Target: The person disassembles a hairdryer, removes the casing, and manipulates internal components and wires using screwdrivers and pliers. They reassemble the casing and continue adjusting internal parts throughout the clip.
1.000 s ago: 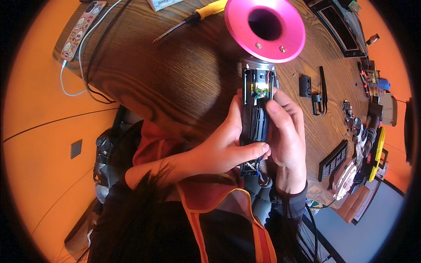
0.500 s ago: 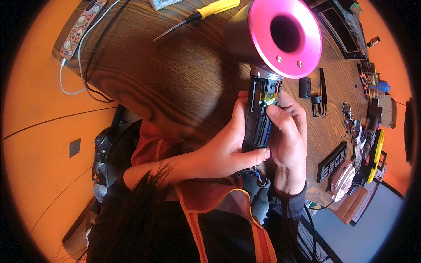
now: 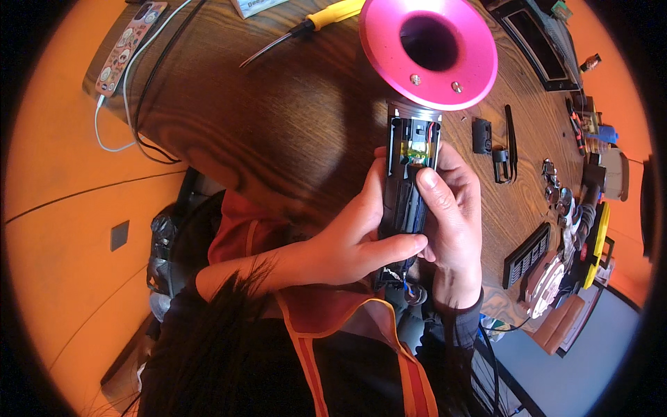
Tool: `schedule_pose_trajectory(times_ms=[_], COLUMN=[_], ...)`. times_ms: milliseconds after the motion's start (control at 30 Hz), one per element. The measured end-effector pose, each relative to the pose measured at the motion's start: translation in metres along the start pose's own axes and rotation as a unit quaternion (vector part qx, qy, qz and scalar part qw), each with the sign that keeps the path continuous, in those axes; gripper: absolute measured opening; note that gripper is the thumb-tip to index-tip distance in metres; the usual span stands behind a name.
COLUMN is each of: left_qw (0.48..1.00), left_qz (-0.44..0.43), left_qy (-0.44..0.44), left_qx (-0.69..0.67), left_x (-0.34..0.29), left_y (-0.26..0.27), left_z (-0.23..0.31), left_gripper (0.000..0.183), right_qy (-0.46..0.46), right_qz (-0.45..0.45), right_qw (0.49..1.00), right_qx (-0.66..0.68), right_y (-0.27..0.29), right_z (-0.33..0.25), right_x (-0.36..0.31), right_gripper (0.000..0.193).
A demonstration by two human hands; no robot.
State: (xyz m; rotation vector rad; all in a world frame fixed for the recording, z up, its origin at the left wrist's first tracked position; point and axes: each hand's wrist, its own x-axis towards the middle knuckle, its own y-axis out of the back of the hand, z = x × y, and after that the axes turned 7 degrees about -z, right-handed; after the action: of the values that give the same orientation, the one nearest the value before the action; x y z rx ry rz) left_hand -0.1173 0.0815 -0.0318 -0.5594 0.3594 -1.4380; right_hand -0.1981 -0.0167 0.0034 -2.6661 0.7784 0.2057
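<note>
A hair dryer point(image 3: 455, 76) with a pink, ring-shaped end and an opened handle is held over the near edge of the table. Inside its black handle point(image 3: 403, 198), a small circuit board point(image 3: 417, 151) and thin wires show. My left hand point(image 3: 361, 229) is closed round the handle's left side, its thumb lying across the lower part. From the right, my right hand point(image 3: 451, 208) grips the handle, with its thumb pressed just below the circuit board. Wires point(image 3: 413, 288) hang from the handle's bottom end.
A yellow-handled screwdriver point(image 3: 306, 26) lies at the far side of the wooden table point(image 3: 278, 125). To the right are small black parts point(image 3: 483, 135), tweezers point(image 3: 512, 142) and a black vented panel point(image 3: 526, 256). A phone point(image 3: 128, 52) with a white cable rests at the far left.
The hair dryer's pink end has tilted and shifted left, so the open handle faces me more. Both hands keep their hold and moved slightly with it; more of the handle's lower end shows.
</note>
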Motion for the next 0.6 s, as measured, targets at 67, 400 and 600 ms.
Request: schedule_pose_trajectory(times_ms=[67, 400, 600], left_qw=[1.0, 0.995, 0.999], left_qz=[0.007, 0.0, -0.007], left_qy=[-0.011, -0.059, -0.022], left_qx=[0.029, 0.074, 0.03], left_x=[-0.0002, -0.0043, -0.0003], left_y=[0.0001, 0.0026, 0.0037], left_z=[0.0009, -0.0049, -0.0003], left_gripper=[0.078, 0.076, 0.073], right_qy=[0.013, 0.009, 0.02], right_qz=[-0.013, -0.063, -0.015], right_qw=[1.0, 0.997, 0.999], right_qx=[-0.001, 0.03, -0.02], right_y=[-0.0002, -0.0015, -0.0012], right_z=[0.0008, -0.0075, -0.0064], right_x=[0.0005, -0.003, -0.0083], right_gripper=[0.051, 0.024, 0.027])
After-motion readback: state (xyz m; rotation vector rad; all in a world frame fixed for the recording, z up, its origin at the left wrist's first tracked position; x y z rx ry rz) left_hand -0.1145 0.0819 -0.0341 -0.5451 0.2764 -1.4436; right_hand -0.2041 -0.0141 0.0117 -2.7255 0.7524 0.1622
